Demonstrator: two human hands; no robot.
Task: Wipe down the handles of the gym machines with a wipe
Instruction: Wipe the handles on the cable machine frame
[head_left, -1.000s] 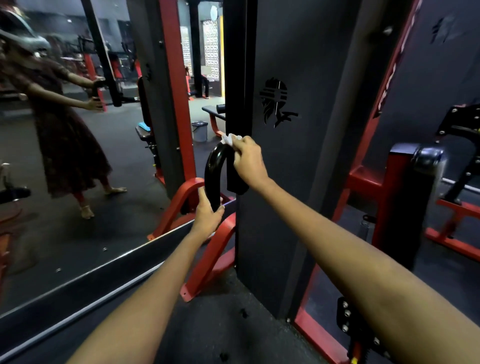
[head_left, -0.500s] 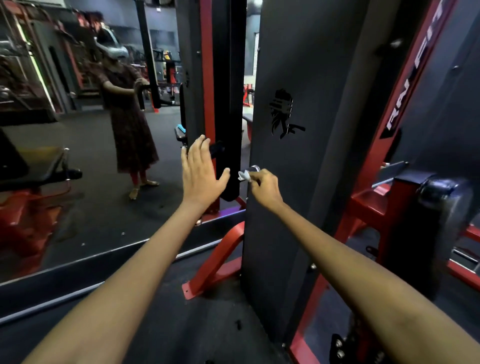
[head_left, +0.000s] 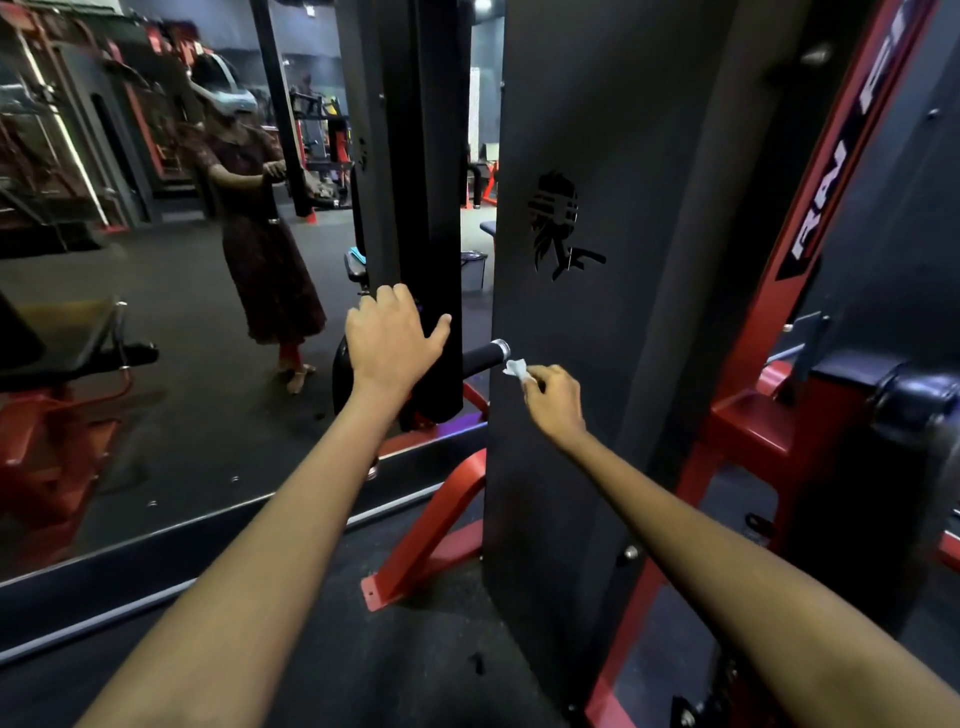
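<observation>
Hiding most of the black handle (head_left: 480, 357), the left hand (head_left: 390, 340) and a black upright post (head_left: 426, 208) left only its short right end, with a silver ring at the tip, showing at the centre of the frame. A curved black part showed at the left of that hand, but whether it joined the same handle could not be told. The left hand lay over the bar with its back to the camera, thumb spread out to the right and fingers bent forward over the top; its fingertips were out of sight, so how firmly it gripped could not be told. The right hand (head_left: 555, 397), just right of centre, pinched a small crumpled white wipe (head_left: 515, 368) between thumb and fingertips, the other fingers curled in. The wipe stuck out to the upper left of that hand, just below and right of the silver ring, very near it; whether it touched could not be made out. Behind the right hand stood a wide dark panel (head_left: 597, 364) with a cut-out logo, and a red frame (head_left: 831, 218) with partly cut-off white lettering ran up the right side. A mirror (head_left: 156, 338) filled the left of the frame, showing a blurred reflection of a person in a dark dress wearing a headset.
</observation>
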